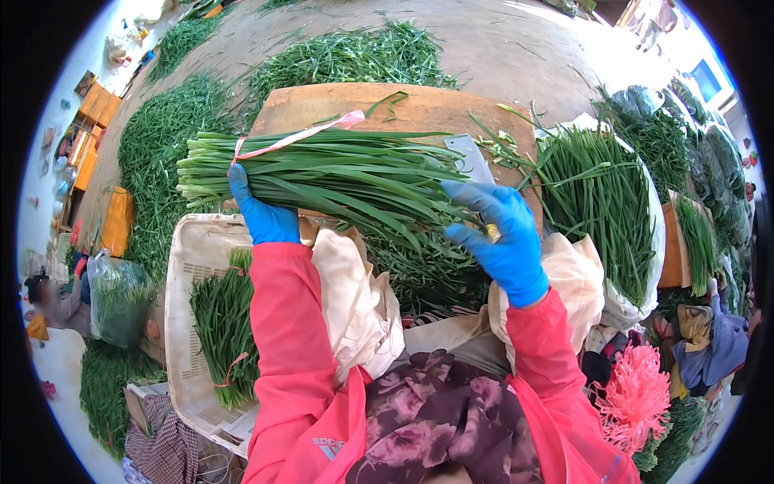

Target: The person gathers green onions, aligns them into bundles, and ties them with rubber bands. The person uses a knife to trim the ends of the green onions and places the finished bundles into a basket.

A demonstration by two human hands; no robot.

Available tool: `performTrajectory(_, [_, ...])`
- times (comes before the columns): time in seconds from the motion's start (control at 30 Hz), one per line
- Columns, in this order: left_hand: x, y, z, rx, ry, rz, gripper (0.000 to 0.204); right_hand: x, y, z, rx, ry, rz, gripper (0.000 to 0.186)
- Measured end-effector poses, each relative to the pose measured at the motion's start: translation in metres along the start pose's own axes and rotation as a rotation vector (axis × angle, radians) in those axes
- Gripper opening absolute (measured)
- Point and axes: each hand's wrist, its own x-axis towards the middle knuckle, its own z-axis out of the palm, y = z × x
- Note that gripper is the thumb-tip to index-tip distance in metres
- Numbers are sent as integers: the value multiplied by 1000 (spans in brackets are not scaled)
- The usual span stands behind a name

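in the middle of the frame i see a long bunch of flat green leaves with pale stalk ends (339, 167), a pink plastic strip (302, 132) around it, before a tan wooden board (339, 101). the blue-gloved left hand (266, 216) grasps its stalk end; the blue-gloved right hand (512, 242), blurred, has its fingers parted beside the leaf tips; contact, i cannot tell. lower left: a cream plastic basket (179, 323).

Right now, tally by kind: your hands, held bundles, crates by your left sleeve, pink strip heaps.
Blue-gloved left hand and right hand: 2
Pink-tied green leafy bundle: 1
Cream plastic crate: 1
Pink strip heap: 1
Total: 5
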Motion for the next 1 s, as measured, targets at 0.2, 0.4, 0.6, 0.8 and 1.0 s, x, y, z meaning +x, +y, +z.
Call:
performTrajectory(0.2, [3,-2,1,6,22,-3,52,-6,4,23,-427,28,-193,33])
performTrajectory(0.4, [3,-2,2,5,49,0,53,-1,20,39,623,440,439,10])
performTrajectory(0.6, [6,-6,-2,12,155,26,54,-4,22,18,661,382,233,16])
performTrajectory(0.8, [2,-4,1,-7,111,-2,55,19,-2,29,-160,143,6,20])
performTrajectory(1.0, [4,-5,2,-38,124,-37,54,16,25,59,313,153,256,14])
